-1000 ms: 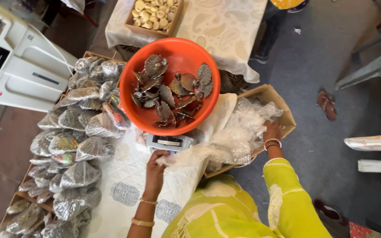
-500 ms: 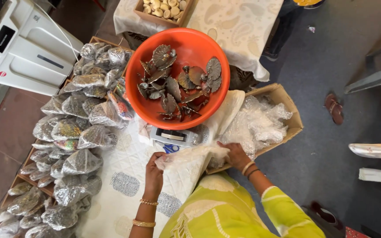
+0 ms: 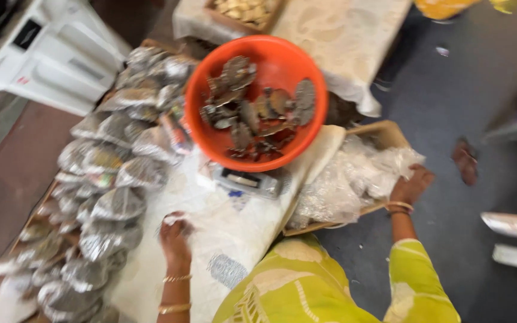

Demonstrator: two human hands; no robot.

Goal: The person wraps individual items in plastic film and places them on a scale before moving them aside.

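Clear plastic bags (image 3: 354, 179) fill a cardboard box (image 3: 390, 134) where the right hand (image 3: 411, 184) grips one; the left hand (image 3: 175, 234) pinches something pale on the cloth-covered table (image 3: 240, 233), best lifted singly.

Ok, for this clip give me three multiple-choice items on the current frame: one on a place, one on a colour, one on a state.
1. Where is the right hand?
A. On the clear plastic bags in the cardboard box
B. Inside the bowl
C. On the white machine

2. What colour is the bowl above the scale?
A. Blue
B. Orange
C. Green

3. What state is the left hand in?
A. Flat and empty on the floor
B. Lifting the bowl
C. Closed on a small clear wrapper over the white cloth

Answers: 1 A, the fingers lie on the heap of bags in the box. 2 B, its rim and wall are bright orange. 3 C, the fingers pinch a crumpled bit of plastic, though blur hides detail.
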